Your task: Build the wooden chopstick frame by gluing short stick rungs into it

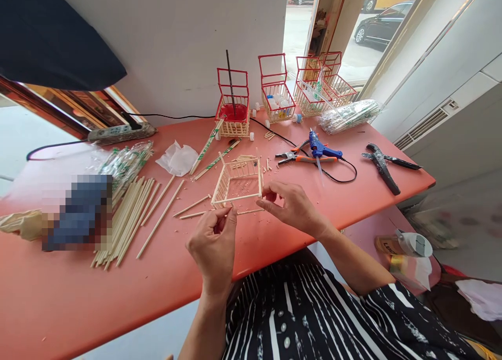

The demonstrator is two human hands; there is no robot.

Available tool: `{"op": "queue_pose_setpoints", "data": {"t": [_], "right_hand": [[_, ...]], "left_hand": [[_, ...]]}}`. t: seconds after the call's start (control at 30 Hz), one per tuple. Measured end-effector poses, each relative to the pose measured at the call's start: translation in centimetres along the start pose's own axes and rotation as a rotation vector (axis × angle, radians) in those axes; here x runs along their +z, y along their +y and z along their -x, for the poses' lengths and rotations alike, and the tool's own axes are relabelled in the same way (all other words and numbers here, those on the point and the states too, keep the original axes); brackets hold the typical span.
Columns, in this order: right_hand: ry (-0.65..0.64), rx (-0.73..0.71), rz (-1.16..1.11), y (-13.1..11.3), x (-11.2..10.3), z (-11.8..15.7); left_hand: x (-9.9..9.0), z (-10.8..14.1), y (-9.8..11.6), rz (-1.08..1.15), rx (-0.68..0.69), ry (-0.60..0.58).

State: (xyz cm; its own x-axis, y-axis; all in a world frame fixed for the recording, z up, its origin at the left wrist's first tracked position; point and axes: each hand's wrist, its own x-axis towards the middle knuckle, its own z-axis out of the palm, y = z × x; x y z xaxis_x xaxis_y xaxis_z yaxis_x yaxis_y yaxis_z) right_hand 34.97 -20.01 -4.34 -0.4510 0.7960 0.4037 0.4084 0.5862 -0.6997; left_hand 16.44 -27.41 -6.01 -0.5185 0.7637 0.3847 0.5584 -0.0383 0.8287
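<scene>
A small basket frame of thin wooden sticks (237, 198) lies on the red table in front of me, with slatted sides and an open near side. At its right near corner, my right hand (294, 205) holds the end of the frame between thumb and fingers. My left hand (214, 239) is closed in a pinch just in front of the frame's left near edge; whatever its fingertips hold is too small to make out. Loose wooden sticks (192, 205) and small cut bits lie around the frame.
Red-trimmed stick carts (276, 101) stand along the back. Right of the frame lie pliers (301, 158), a blue glue gun (321, 149) with its cord and black-handled cutters (386, 166). A stick bundle (125, 221), wrapped chopsticks (129, 158) and a power strip (121, 132) are left.
</scene>
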Motion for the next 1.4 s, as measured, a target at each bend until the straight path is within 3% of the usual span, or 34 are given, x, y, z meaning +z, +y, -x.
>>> {"op": "queue_pose_setpoints", "data": {"t": [0.37, 0.53, 0.6, 0.7, 0.87, 1.0, 1.1, 1.23, 1.33, 1.4], "right_hand": [[-0.012, 0.017, -0.014, -0.1, -0.1, 0.2], [-0.031, 0.038, -0.016, 0.6, -0.7, 0.6], [-0.039, 0.050, -0.008, 1.1, -0.9, 0.9], [-0.057, 0.080, 0.024, 1.9, -1.1, 1.5], [-0.074, 0.118, 0.077, 2.8, -1.1, 2.1], [-0.102, 0.152, 0.125, 3.1, -1.1, 2.4], [-0.142, 0.153, 0.131, 3.1, -1.5, 2.7], [-0.126, 0.111, 0.133, 3.8, -4.8, 2.6], [0.068, 0.153, 0.323, 5.6, -9.1, 1.7], [0.164, 0.268, 0.495, 7.5, -11.8, 0.7]], "left_hand": [[-0.4, 0.4, 0.1, 0.002, 0.011, -0.008], [-2.2, 0.3, 0.1, 0.162, -0.179, -0.052], [-3.0, -0.8, 0.3, 0.293, -0.274, -0.055], [-3.4, -3.4, 0.7, 0.493, -0.300, -0.062], [-1.9, -6.8, 0.7, 0.597, -0.290, -0.274], [0.0, -7.6, 0.4, 0.589, -0.271, -0.465], [1.0, -7.8, 0.8, 0.567, -0.267, -0.513], [1.4, -8.4, 1.6, 0.564, -0.251, -0.532], [1.7, -8.7, 1.7, 0.569, -0.216, -0.540], [2.0, -8.8, 1.5, 0.573, -0.201, -0.545]]}}
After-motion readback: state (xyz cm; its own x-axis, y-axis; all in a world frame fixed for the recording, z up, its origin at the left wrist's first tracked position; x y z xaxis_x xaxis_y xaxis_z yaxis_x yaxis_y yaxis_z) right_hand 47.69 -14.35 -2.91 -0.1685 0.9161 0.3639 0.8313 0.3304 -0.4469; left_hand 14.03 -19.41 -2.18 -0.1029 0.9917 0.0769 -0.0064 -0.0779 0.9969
